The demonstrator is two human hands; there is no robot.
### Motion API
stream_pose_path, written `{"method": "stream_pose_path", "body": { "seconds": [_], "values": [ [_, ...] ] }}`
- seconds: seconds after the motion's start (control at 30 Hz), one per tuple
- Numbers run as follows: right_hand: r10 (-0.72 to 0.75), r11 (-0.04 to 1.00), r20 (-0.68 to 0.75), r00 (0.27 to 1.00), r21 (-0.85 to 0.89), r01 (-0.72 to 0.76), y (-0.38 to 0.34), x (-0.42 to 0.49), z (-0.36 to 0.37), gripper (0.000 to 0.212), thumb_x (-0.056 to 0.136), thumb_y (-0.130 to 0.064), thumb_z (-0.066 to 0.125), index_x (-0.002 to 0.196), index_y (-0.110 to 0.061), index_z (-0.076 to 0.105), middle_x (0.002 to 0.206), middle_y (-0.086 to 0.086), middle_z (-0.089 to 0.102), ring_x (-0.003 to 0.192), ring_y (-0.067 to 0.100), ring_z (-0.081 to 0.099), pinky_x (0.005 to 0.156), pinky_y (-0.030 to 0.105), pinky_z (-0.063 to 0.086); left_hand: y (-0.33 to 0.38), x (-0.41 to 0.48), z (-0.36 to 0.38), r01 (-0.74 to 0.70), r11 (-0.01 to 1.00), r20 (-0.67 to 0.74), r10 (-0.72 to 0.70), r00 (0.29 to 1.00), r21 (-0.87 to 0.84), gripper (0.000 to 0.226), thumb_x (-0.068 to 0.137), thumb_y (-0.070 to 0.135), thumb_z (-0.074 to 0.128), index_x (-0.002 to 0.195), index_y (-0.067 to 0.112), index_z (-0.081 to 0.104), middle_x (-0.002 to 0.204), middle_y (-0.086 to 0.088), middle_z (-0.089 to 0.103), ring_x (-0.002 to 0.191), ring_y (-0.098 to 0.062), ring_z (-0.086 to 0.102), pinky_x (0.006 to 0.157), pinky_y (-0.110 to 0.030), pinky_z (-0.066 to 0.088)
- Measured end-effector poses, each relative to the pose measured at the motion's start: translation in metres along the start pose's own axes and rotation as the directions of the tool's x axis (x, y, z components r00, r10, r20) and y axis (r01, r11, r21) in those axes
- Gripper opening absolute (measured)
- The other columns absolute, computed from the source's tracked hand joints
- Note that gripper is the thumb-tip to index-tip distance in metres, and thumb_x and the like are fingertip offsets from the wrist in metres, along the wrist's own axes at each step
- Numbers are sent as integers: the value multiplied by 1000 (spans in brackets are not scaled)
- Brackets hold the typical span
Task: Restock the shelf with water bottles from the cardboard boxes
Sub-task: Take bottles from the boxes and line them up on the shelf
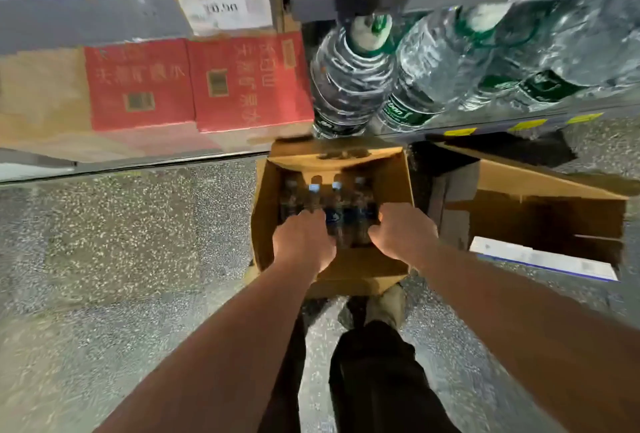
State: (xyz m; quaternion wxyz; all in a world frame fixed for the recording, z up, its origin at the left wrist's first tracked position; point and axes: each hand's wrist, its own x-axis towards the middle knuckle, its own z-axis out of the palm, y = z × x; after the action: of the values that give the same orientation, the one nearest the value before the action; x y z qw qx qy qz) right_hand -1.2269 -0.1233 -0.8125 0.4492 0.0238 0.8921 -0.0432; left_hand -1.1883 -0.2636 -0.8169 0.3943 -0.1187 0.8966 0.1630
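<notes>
The small water bottles stand upright and packed together inside the open cardboard box, two pale caps showing at its far end. Both my hands are down in that box, knuckles up. My left hand sits over the bottles at the box's left side and my right hand over those at its right side, against the right wall. The fingers of both curl downward among the bottles and out of my sight, so I cannot tell whether either hand has closed round one.

The box sits on the speckled floor. Just behind its near wall are my shoe and dark trouser leg. To the right of the box lies a second cardboard box, open, dark inside, with a white label on its near flap. Beyond the box is the shelf, its edge carrying yellow tags, with large clear bottles with green labels on it. Beyond and to the left of the box sit red cartons, and a blurred price tag hangs above them.
</notes>
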Motion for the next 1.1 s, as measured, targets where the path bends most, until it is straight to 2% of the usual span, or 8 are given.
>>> {"method": "stream_pose_path", "body": {
  "seconds": [0.17, 0.37, 0.47, 0.57, 0.7, 0.83, 0.97, 1.1],
  "values": [
    [118, 992, 69, 991, 23, -120, 10, 102, 79, 29, 96, -25, 49, 122, -11, 51, 113, 12, 58, 104, 32, 58, 83, 38, 47, -22, 98, 102, 24, 972, 58, -11, 998, -232, 30, 88, 24, 58, 117, 16, 55, 110, -4, 57, 103, -25, 58, 87, -42, 52],
    [254, 946, 205, 945, 154, -287, 30, 207, 168, 58, 93, -23, 56, 143, -2, 36, 141, 18, 46, 124, 32, 51, 93, 34, 47, -21, 180, 190, 190, 789, 226, -67, 972, -584, 46, 92, 12, 57, 135, 4, 42, 137, -17, 44, 127, -34, 43, 106, -39, 37],
    [340, 873, 180, 923, 305, -381, 36, 241, 194, 60, 89, -23, 62, 141, -4, 39, 140, 17, 47, 122, 33, 52, 93, 37, 47, -14, 200, 215, 246, 733, 243, -112, 963, -635, 53, 94, 11, 53, 143, 1, 33, 146, -19, 35, 135, -34, 34, 113, -36, 28],
    [423, 829, 146, 894, 337, -447, 35, 254, 201, 58, 88, -16, 63, 140, 0, 40, 139, 21, 45, 122, 35, 52, 87, 36, 48, -7, 209, 224, 263, 737, 207, -169, 964, -623, 47, 94, 12, 53, 138, 1, 38, 140, -20, 40, 129, -35, 41, 109, -41, 33],
    [367, 879, 108, 924, 285, -382, 42, 250, 202, 49, 90, -18, 61, 135, -5, 48, 136, 19, 49, 118, 34, 54, 85, 34, 48, 0, 211, 220, 284, 790, 209, -200, 957, -543, 47, 93, 9, 54, 136, 1, 39, 141, -20, 32, 124, -35, 42, 107, -41, 36],
    [279, 850, 166, 946, 415, -324, 50, 240, 190, 36, 93, -20, 57, 128, -13, 57, 125, 12, 59, 105, 29, 60, 67, 24, 46, 15, 201, 215, 327, 699, 332, -134, 934, -637, 76, 91, 5, 54, 150, 1, 7, 156, -17, 9, 141, -31, 21, 116, -34, 23],
    [264, 707, 263, 928, 601, -371, 54, 243, 180, 37, 91, -16, 60, 128, -13, 57, 121, 12, 61, 104, 30, 61, 91, 40, 52, 15, 209, 210, 412, 562, 370, -193, 909, -717, 67, 89, 5, 55, 147, 1, 22, 149, -18, 31, 135, -32, 35, 112, -36, 31],
    [227, 577, 378, 898, 690, -437, 59, 252, 181, 45, 87, -7, 64, 130, -8, 53, 120, 14, 61, 95, 25, 61, 80, 36, 51, 3, 223, 212, 455, 500, 420, -188, 888, -737, 65, 92, 10, 56, 148, 4, 22, 146, -17, 38, 131, -33, 40, 106, -35, 34]
  ]
}}
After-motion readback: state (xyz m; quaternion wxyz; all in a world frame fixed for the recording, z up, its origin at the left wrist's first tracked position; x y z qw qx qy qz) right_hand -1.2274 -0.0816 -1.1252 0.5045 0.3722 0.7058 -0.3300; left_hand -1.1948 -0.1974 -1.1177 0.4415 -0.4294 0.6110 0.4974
